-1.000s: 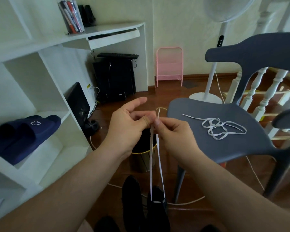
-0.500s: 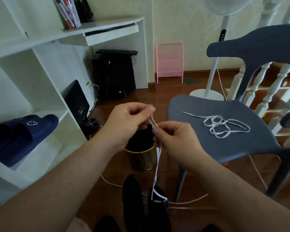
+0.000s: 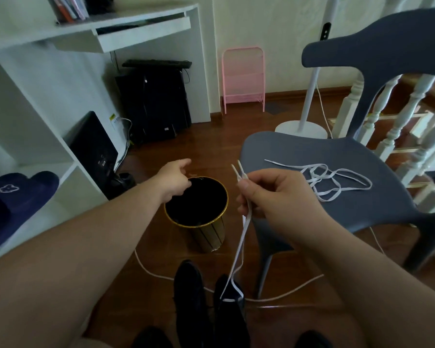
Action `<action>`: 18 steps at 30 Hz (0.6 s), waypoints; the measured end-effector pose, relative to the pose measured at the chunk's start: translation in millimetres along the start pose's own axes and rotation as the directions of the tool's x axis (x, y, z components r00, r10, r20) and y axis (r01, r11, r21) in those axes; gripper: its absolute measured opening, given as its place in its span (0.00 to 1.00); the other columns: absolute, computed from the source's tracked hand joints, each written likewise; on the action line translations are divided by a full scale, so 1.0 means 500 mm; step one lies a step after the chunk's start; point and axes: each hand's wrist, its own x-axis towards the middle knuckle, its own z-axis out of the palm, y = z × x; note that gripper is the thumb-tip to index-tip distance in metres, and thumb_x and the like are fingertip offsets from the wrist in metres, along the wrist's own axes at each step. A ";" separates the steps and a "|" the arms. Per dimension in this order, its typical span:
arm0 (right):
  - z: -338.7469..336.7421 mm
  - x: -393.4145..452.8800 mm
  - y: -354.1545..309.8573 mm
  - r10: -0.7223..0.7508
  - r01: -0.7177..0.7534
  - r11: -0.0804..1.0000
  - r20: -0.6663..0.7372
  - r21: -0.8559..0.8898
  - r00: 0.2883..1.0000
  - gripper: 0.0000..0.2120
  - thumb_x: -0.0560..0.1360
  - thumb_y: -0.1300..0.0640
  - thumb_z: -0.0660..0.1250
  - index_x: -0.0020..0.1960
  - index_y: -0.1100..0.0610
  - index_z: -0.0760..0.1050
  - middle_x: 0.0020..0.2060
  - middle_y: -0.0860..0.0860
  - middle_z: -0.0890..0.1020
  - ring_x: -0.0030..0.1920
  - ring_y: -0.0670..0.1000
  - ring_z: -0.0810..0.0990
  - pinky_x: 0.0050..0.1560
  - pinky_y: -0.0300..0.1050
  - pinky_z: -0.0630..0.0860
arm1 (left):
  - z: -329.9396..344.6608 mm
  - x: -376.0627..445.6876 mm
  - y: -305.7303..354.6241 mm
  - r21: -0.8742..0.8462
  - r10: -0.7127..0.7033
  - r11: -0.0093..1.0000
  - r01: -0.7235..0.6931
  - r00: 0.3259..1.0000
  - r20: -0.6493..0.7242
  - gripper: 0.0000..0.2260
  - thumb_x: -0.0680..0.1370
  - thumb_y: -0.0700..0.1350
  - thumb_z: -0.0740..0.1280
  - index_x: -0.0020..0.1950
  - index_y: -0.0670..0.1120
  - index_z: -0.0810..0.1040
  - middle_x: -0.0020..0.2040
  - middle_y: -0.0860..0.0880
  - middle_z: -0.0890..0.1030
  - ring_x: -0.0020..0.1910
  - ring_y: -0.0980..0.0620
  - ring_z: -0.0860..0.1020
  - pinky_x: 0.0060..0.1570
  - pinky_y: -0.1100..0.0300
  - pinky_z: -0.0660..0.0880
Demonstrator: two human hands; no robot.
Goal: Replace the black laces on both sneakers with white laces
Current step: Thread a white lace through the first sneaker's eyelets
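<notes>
The wooden floor (image 3: 236, 126) carried two black sneakers (image 3: 209, 305), a gold-rimmed bin (image 3: 206, 232), a white cable (image 3: 286, 293) and a grey chair (image 3: 312, 159), on whose seat a loose white lace (image 3: 324, 179) lay.

— What sort of place is this?

— A lived-in room at home, a study corner. The white desk (image 3: 126, 28) is the giveaway: a black computer tower (image 3: 153, 104) stands beneath it, books (image 3: 70, 8) on top.

— Anything else?

— Left of the desk, navy slippers (image 3: 15, 197) lie on a white shelf unit (image 3: 35, 136). Right of it, a pink rack (image 3: 244, 79) leans on the wall, then a standing fan (image 3: 309, 96), stair balusters (image 3: 397, 116). Out from the desk, a wooden floor (image 3: 226, 136), a gold-rimmed bin (image 3: 221, 197), a grey chair (image 3: 337, 156).
</notes>
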 end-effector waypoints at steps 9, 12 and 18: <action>0.006 0.011 -0.013 -0.045 0.046 0.996 0.005 -0.076 0.999 0.06 0.82 0.58 0.68 0.49 0.55 0.85 0.38 0.53 0.87 0.42 0.55 0.86 0.47 0.46 0.85 | -0.001 -0.055 -0.030 0.050 0.043 0.998 -0.045 0.998 0.040 0.18 0.82 0.41 0.67 0.70 0.55 0.79 0.63 0.49 0.81 0.58 0.48 0.81 0.49 0.53 0.81; 0.015 0.009 -0.020 -0.085 0.082 0.986 -0.018 -0.144 0.996 0.07 0.81 0.57 0.69 0.50 0.54 0.85 0.39 0.50 0.87 0.41 0.47 0.85 0.44 0.40 0.81 | 0.036 -0.133 -0.043 0.218 0.024 0.967 -0.135 0.894 0.447 0.23 0.80 0.37 0.68 0.71 0.58 0.79 0.61 0.54 0.82 0.56 0.53 0.83 0.51 0.55 0.81; 0.041 -0.020 -0.047 -0.114 0.113 0.991 -0.014 -0.071 0.993 0.06 0.82 0.59 0.68 0.49 0.56 0.84 0.41 0.52 0.87 0.38 0.46 0.83 0.41 0.36 0.80 | 0.226 -0.218 -0.178 0.517 -0.213 0.831 -0.205 0.741 0.636 0.23 0.84 0.45 0.70 0.78 0.57 0.72 0.71 0.51 0.75 0.58 0.53 0.79 0.58 0.56 0.78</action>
